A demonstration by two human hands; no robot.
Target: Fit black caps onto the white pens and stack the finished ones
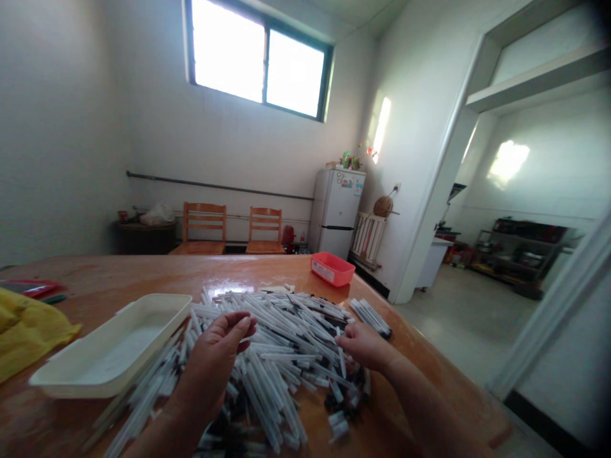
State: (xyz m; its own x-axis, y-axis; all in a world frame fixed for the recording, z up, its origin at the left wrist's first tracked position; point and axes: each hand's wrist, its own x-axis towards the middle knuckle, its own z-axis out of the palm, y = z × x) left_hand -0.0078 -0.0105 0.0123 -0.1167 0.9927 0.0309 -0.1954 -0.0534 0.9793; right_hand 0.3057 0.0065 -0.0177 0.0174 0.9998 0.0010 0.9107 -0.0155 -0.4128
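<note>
A heap of whitish, translucent pen barrels [274, 375], some with black ends, spreads over the wooden table in front of me. Above its left side is my left hand [217, 346], thumb pressed towards curled fingers; anything between them is too small to make out. My right hand [365, 345] is closed at the right side of the heap, pinching a slim pale pen barrel [342, 359] that points downward. Small black and clear pieces [338, 423] lie below that hand. Beyond it, a neat row of pens [370, 315] lies side by side.
A cream tray [109, 346] stands left of the heap, beside a yellow bag [28, 331]. A red plastic basket [333, 270] sits near the table's far edge. Two wooden chairs [204, 228] and a fridge [337, 207] stand beyond; a doorway opens at right.
</note>
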